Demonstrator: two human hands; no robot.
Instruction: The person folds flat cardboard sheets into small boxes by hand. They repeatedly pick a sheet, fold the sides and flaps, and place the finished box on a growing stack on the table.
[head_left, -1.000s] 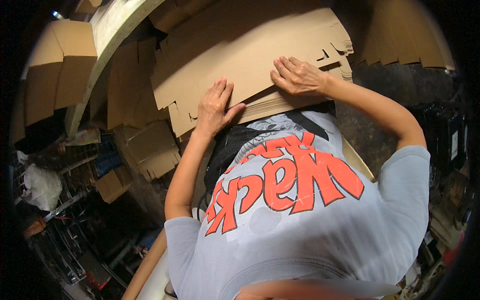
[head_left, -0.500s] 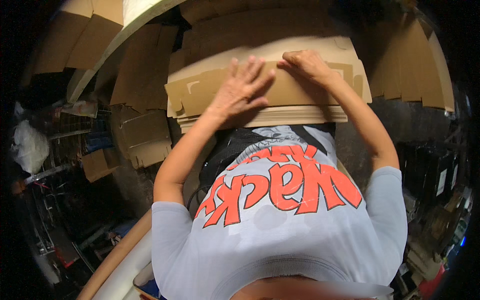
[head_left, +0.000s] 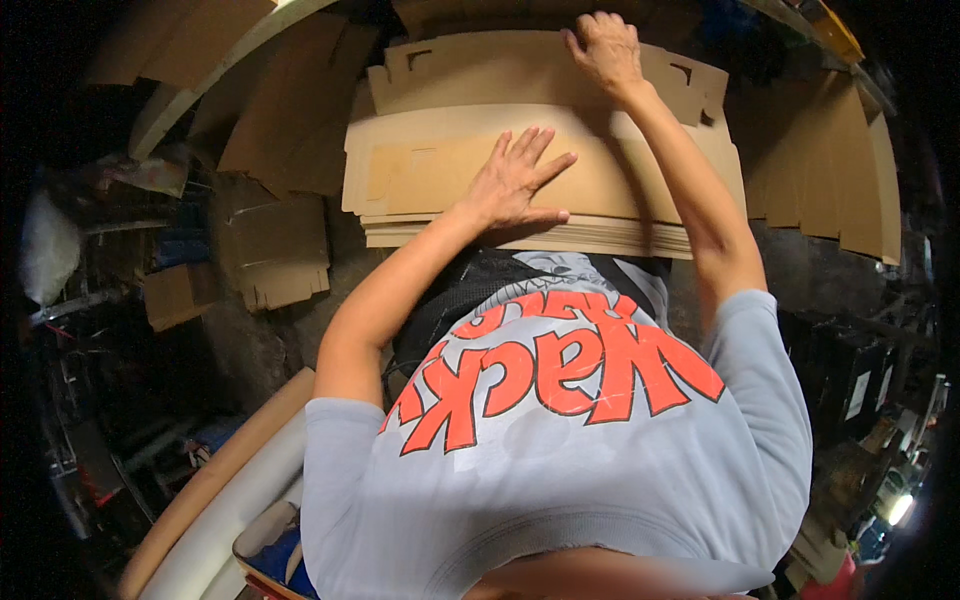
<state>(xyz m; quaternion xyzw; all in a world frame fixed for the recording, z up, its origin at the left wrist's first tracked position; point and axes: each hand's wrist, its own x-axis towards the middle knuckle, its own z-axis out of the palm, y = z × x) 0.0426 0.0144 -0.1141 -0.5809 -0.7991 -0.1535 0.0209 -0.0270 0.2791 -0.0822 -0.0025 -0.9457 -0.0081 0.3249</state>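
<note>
A stack of flat cardboard sheets (head_left: 540, 232) lies in front of me, its near edges showing several layers. My left hand (head_left: 515, 185) rests flat on the top sheet (head_left: 450, 150), fingers spread, thumb near the front edge. Farther away, a cardboard panel (head_left: 480, 75) with small cut slots near its ends stands raised at the back of the stack. The curled fingers of my right hand (head_left: 608, 55) are closed on its far edge. Whether this panel joins the sheet below is not plain.
Folded cardboard (head_left: 820, 165) stands to the right and more cardboard (head_left: 285, 110) to the left. A smaller carton (head_left: 270, 245) sits on the left floor. Long brown (head_left: 215, 485) and white rolls (head_left: 235, 520) lie at lower left. A curved pale edge (head_left: 215, 80) crosses the upper left.
My right hand has moved away from me, swinging the cardboard panel up and back off the sheet. My left hand has shifted slightly right and nearer and lies flat with fingers spread.
</note>
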